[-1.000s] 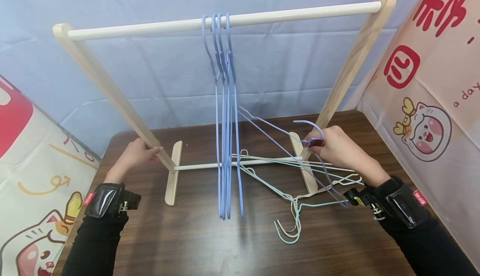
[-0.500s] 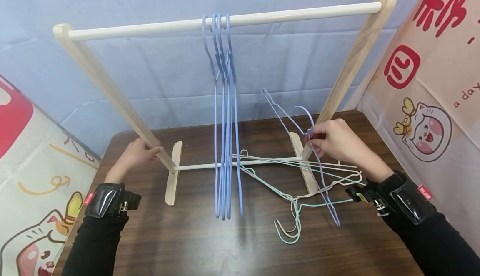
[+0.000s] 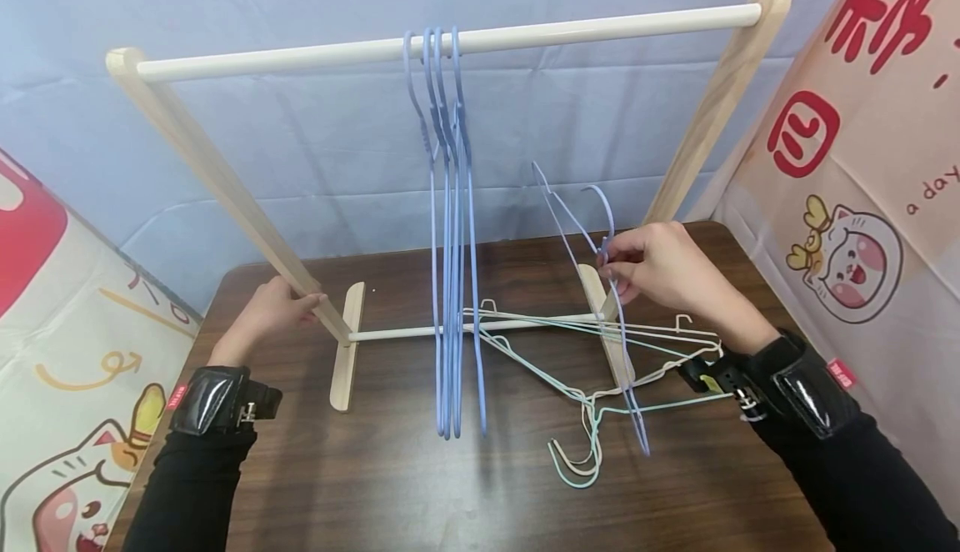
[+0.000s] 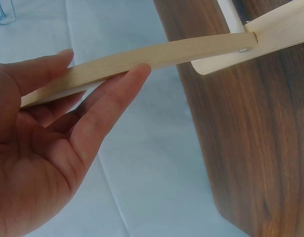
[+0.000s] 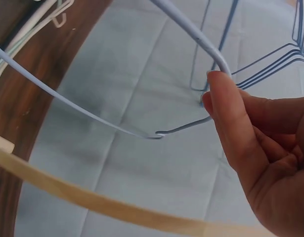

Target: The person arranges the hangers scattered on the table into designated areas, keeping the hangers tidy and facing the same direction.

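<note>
My right hand pinches a blue wire clothes hanger at the neck, between thumb and fingers. That hanger is held upright in front of the rack's right post, hook at the top. In the right wrist view, the fingertips close on the hanger's wire. My left hand grips the lower part of the left wooden post of a clothes rack; the left wrist view has the thumb on one side of the post and fingers on the other. Several blue hangers hang from the rack's white top rail.
White and mint-green hangers lie in a tangled pile on the dark wooden table, across the rack's lower bar and right foot. A pale blue cloth hangs behind, and printed panels stand at both sides.
My right hand has moved left and slightly up with the blue hanger, turning it from lying slanted over the pile to more upright. The left hand has stayed on the post.
</note>
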{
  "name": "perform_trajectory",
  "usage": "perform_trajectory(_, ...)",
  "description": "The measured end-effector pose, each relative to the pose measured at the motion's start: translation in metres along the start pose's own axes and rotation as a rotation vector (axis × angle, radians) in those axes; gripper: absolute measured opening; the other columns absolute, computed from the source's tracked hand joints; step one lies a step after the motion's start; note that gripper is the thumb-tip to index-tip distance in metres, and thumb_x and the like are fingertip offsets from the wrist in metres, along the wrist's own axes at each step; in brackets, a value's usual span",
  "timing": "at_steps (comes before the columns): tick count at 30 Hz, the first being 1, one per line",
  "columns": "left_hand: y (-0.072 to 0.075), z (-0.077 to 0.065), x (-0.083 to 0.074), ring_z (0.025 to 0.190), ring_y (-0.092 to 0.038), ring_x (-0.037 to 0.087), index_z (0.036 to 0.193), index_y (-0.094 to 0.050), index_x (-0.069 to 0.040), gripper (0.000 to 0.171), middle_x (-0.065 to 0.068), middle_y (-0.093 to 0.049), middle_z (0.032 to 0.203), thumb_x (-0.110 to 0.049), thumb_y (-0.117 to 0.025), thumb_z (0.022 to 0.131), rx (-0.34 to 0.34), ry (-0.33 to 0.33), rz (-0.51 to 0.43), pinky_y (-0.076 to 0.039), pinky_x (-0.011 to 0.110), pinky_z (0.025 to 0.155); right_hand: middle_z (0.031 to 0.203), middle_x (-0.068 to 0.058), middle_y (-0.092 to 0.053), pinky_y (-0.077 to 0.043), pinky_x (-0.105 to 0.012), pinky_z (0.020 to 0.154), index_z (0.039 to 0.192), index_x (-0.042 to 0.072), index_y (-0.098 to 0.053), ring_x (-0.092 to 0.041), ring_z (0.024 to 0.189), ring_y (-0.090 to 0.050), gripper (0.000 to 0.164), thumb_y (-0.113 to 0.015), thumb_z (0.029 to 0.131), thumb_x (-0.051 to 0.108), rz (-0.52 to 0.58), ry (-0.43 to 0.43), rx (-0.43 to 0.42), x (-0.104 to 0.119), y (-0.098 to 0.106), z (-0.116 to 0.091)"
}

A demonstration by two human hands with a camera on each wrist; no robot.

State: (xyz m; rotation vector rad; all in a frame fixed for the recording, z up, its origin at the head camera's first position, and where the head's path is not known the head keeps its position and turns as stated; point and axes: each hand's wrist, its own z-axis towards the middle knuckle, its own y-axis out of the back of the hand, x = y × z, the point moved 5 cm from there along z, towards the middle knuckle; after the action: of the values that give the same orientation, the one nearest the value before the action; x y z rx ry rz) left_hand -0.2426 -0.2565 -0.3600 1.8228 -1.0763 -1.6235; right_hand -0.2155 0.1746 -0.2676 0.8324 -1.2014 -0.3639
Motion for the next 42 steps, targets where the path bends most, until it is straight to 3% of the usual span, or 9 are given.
perform_trajectory(12,0.001,0.0,0.002,0.068,-0.066,0.019,0.108,-0.056,0.012,0.034,0.023,-0.066,0.088,-0.018,-0.054,0.092,-0.013,-0.002,-0.014,-0.051,0.03,0.063,0.063,-0.01,-0.064,-0.051,-0.025,0.047,0.081,-0.004,-0.067,-0.012,0.047,-0.061,0.006,-0.061,0.084,-0.004,0.063,0.064,-0.034,0.031,0.009,0.017)
perform_trajectory(19,0.001,0.0,0.001,0.07,-0.066,0.02,0.109,-0.056,0.012,0.036,0.024,-0.066,0.089,-0.019,-0.053,0.093,-0.002,0.0,0.0,-0.051,0.031,0.065,0.067,-0.014,-0.065,-0.052,-0.026,0.047,0.083,-0.007,-0.066,-0.013,0.047,-0.061,0.006,-0.06,0.084,-0.005,0.14,0.033,-0.029,0.044,0.012,0.027)
perform_trajectory(42,0.0,0.0,0.0,0.072,-0.066,0.02,0.111,-0.055,0.012,0.036,0.025,-0.065,0.093,-0.019,-0.053,0.093,0.009,0.014,-0.008,-0.052,0.035,0.068,0.068,-0.014,-0.066,-0.053,-0.029,0.051,0.086,-0.011,-0.066,-0.018,0.049,-0.063,0.008,-0.061,0.082,-0.006,0.229,0.002,-0.055,0.072,0.026,0.043)
